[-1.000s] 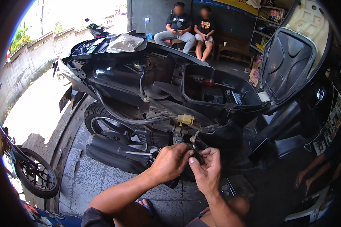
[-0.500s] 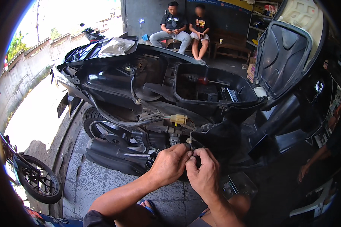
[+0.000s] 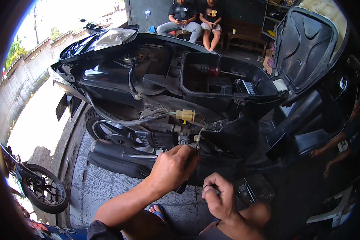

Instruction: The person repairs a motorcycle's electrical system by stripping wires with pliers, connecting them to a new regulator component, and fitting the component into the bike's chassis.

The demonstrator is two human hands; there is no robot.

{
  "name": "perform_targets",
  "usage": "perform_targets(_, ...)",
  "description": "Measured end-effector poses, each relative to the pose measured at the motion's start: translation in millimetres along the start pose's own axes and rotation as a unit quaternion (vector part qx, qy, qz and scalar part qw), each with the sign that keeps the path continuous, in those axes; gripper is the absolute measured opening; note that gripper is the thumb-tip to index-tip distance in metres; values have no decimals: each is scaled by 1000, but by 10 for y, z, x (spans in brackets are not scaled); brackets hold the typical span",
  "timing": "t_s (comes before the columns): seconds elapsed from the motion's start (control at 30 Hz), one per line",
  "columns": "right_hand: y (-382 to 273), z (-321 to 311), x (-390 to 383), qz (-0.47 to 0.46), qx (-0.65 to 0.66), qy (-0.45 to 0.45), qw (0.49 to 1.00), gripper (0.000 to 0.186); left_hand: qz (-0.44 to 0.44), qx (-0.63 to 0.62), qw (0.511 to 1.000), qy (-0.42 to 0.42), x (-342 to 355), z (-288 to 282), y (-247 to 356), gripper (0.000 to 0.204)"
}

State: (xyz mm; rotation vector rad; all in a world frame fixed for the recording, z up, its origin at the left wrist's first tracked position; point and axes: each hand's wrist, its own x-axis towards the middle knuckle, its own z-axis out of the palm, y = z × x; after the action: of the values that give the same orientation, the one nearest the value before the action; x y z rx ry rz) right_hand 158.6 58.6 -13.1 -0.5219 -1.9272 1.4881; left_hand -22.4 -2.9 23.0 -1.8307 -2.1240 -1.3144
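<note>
A scooter (image 3: 140,88) with its body panels partly off stands before me. My left hand (image 3: 173,165) is closed at the engine area, beside a pale connector or hose end (image 3: 197,139). Its fingertips point away from me, and what they grip is hidden. Lower and to the right, my right hand (image 3: 220,195) is held in a pinch, apart from the scooter. Something small and dark shows at its fingertips, too small to name. Above the left hand, a cream wiring connector (image 3: 185,115) hangs on the cable harness. The black exhaust muffler (image 3: 116,158) lies left of that hand.
The open storage box (image 3: 228,82) holds a few items, and the seat (image 3: 308,44) is tipped up. A tray (image 3: 255,190) with metal tools lies right of my right hand. Two people sit on a bench behind. Another person's arms (image 3: 332,150) show at the right.
My right hand has come away from my left, down and toward me. My left hand stays near the engine, its fingers still closed. The view has shifted slightly.
</note>
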Motion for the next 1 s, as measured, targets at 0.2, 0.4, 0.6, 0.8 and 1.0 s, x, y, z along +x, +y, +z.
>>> perform_targets(0.2, 170, 34, 246, 49, 264, 57, 962, 12, 61, 87, 994, 6, -17, -14, -70, 16)
perform_targets(0.4, 193, 159, 344, 28, 271, 55, 961, 12, 68, 137, 988, 12, -51, 108, -176, 17)
perform_targets(0.6, 132, 164, 346, 0, 288, 60, 956, 13, 49, 118, 992, 7, -77, 118, -177, 11)
perform_targets(0.8, 32, 129, 367, -3, 293, 42, 955, 14, 34, 97, 993, 63, -125, 60, -76, 18)
perform_targets(1.0, 27, 15, 435, 90, 455, -6, 886, 15, -59, -35, 997, 33, -248, 28, 104, 26)
